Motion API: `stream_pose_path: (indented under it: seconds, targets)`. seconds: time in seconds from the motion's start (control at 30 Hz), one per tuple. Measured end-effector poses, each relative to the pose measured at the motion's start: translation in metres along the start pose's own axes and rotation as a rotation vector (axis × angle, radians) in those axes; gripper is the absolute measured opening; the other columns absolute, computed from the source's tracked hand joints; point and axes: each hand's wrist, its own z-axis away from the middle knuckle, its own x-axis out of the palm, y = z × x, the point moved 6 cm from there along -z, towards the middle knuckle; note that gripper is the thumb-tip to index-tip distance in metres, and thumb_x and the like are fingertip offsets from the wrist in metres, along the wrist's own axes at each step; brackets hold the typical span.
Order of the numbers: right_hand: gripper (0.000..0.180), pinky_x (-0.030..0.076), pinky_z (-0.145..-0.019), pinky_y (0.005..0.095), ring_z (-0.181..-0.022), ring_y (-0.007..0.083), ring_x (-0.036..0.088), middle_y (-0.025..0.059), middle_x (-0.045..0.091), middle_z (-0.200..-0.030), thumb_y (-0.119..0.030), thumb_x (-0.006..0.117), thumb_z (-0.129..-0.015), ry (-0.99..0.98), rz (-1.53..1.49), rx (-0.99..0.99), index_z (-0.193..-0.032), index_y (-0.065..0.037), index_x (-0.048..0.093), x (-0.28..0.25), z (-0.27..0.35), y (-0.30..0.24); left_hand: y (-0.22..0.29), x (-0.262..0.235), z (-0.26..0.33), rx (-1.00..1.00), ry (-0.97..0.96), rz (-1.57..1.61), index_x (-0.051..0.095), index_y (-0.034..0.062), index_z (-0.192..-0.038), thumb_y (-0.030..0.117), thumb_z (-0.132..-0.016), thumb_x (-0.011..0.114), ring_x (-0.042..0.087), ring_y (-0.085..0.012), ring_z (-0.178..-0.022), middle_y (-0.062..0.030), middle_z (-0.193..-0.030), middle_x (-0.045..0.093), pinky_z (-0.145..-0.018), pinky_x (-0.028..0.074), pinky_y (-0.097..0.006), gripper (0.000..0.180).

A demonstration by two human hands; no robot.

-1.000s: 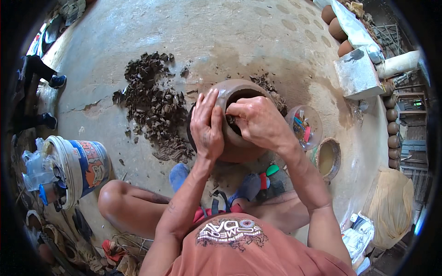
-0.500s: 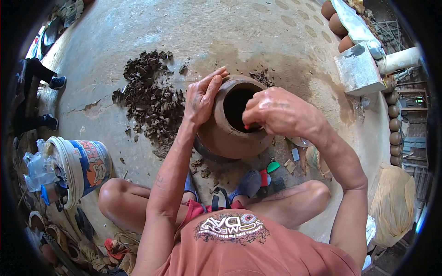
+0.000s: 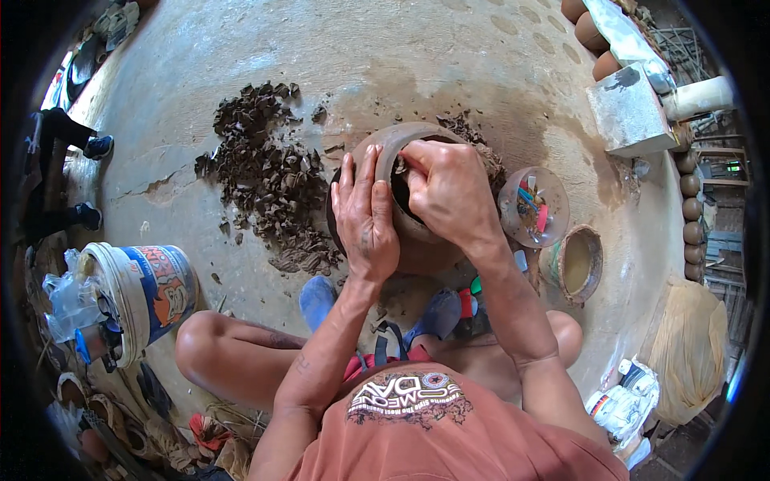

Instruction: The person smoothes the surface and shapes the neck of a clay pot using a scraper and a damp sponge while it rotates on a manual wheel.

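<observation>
The left hand (image 3: 366, 220) is laid flat, its fingers (image 3: 370, 167) pointed away. The right hand (image 3: 451, 191) is bent and curled. Both arms (image 3: 327, 353) are stretched out in front.

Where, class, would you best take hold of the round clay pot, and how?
The clay pot is probably best cradled low on its body, an open palm coming from each side, left and right. The body bulges wider than the rim, giving palms a broad curve; the left hand and right hand occupy the upper part.
</observation>
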Motion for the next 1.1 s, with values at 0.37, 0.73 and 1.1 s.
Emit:
stream_pose_path:
  seconds: [0.37, 0.73, 1.1]
  targets:
    - [0.019, 0.057, -0.081, 0.0493, -0.089, 0.0408, 0.072, 0.019, 0.074, -0.093, -0.002, 0.067, -0.085, -0.364, 0.025, -0.362, -0.102, -0.003, 0.076, 0.002, 0.004, -0.001, -0.006, 0.005, -0.031, 0.085, -0.112, 0.109, 0.063, 0.0059, -0.148, 0.032, -0.112, 0.041, 0.05, -0.0423, -0.148, -0.015, -0.149, 0.065, -0.123, 0.033, -0.054, 0.05]
    - [0.009, 0.054, -0.074, 0.0494, -0.086, 0.0402, 0.069, 0.0159, 0.066, -0.082, -0.003, 0.068, -0.08, -0.604, 0.003, -0.498, -0.089, -0.002, 0.066, -0.006, 0.007, 0.0, -0.022, 0.02, -0.086, 0.088, -0.352, 0.278, 0.05, 0.0083, -0.162, 0.032, -0.109, 0.055, 0.062, -0.0155, -0.122, -0.0128, -0.147, 0.068, -0.106, 0.049, -0.033, 0.058]
    - [0.022, 0.058, -0.08, 0.0477, -0.089, 0.0373, 0.074, 0.0194, 0.077, -0.092, 0.001, 0.065, -0.069, -0.833, -0.025, -0.62, -0.086, -0.004, 0.078, -0.034, -0.006, 0.003, -0.03, 0.045, -0.124, 0.101, -0.446, 0.325, 0.06, 0.0123, -0.154, 0.043, -0.106, 0.064, 0.066, -0.0237, -0.13, -0.0137, -0.141, 0.072, -0.109, 0.052, -0.04, 0.057]
